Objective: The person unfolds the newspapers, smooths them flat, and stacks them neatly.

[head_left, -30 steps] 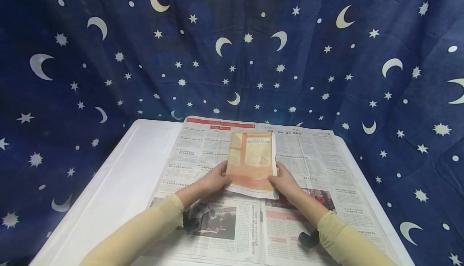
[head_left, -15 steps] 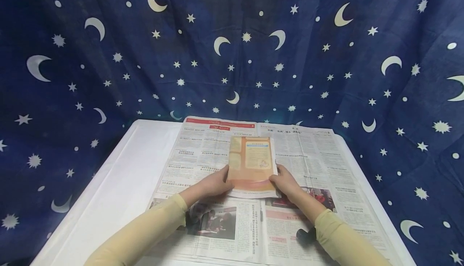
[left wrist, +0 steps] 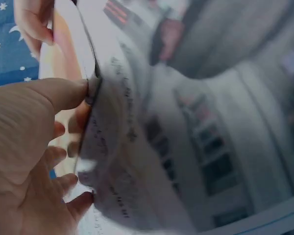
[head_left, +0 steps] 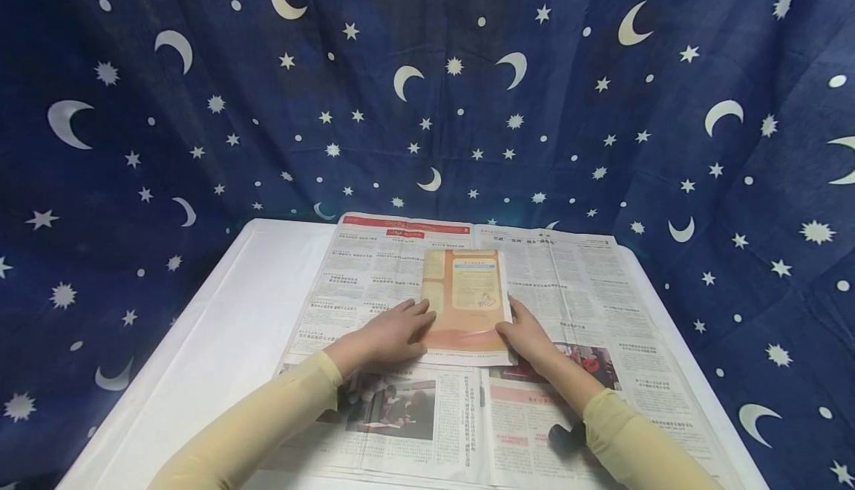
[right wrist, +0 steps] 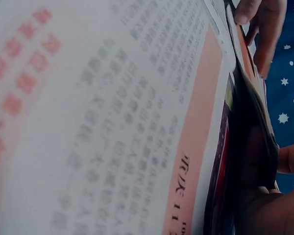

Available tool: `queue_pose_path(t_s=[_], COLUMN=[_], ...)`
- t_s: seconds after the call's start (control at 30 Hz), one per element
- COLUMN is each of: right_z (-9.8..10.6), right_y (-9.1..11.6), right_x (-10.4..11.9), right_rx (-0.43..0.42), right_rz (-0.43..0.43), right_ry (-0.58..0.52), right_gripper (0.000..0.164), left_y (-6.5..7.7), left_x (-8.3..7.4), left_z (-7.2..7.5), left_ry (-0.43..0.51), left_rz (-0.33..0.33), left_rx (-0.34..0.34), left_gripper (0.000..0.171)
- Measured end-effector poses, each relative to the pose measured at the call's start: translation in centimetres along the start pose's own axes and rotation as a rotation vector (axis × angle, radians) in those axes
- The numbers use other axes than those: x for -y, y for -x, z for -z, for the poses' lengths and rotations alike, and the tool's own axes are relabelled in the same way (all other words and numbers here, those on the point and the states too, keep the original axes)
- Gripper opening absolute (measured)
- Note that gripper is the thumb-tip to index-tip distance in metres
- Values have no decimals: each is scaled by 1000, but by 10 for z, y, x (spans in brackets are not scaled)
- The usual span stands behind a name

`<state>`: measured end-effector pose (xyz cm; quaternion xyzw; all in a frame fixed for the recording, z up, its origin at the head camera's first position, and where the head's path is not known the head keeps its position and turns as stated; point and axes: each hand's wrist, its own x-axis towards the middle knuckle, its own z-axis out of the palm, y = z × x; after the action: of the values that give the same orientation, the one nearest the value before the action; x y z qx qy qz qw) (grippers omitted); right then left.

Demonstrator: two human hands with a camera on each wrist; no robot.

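A thin book [head_left: 462, 304] with an orange cover lies over the spread newspaper [head_left: 561, 289], its cover showing a pale text panel. My right hand [head_left: 528, 332] grips its lower right edge, thumb on the cover and fingers tucked underneath. In the right wrist view that side of the book [right wrist: 257, 105] is lifted, with a dark gap beneath. My left hand [head_left: 394, 332] rests at the lower left edge, its fingers stretched onto the cover. From the left wrist, the thumb [left wrist: 68, 93] and fingertips touch along the book's edge.
Newspaper covers much of the white table [head_left: 227, 312], whose bare surface shows on the left. A dark blue curtain [head_left: 334, 89] with moons and stars hangs behind. A black wrist device [head_left: 568, 436] sits below the right forearm.
The book has come down and flatter, slightly toward me. My left hand has loosened from its edge and spread its fingers onto the cover. The right hand keeps its grip.
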<state>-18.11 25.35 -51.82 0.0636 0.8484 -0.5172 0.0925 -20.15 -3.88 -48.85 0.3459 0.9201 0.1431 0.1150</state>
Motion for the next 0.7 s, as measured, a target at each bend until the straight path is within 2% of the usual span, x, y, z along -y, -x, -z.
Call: queue_pose_path(t_s=[0.13,0.23,0.37,0.43,0.53,0.7], right_z=[1,3,5,5,3,-3], right_y=[4,7,11,14,24,40], right_x=[1,3,6,9,13,15], right_rx=[-5,-35,-104,-117,-73,52], right_rz=[24,59,113,131,137,143], right_ry=[-9,45,169,183,122,-31], right_gripper=[79,77,71,68,71,88], left_y=[-1,-2,-5,-5,-5,-4], left_x=[6,8,9,10,9,8], left_z=[-5,-8,-9,-9,-9,-7], left_ry=[-67,-99,-114,-120,-116,-104], left_rz=[-27,-22,-15,-13,-10,-10], left_rx=[38,52,65,68,62,54], left_gripper=[63,64,64,64,64,63])
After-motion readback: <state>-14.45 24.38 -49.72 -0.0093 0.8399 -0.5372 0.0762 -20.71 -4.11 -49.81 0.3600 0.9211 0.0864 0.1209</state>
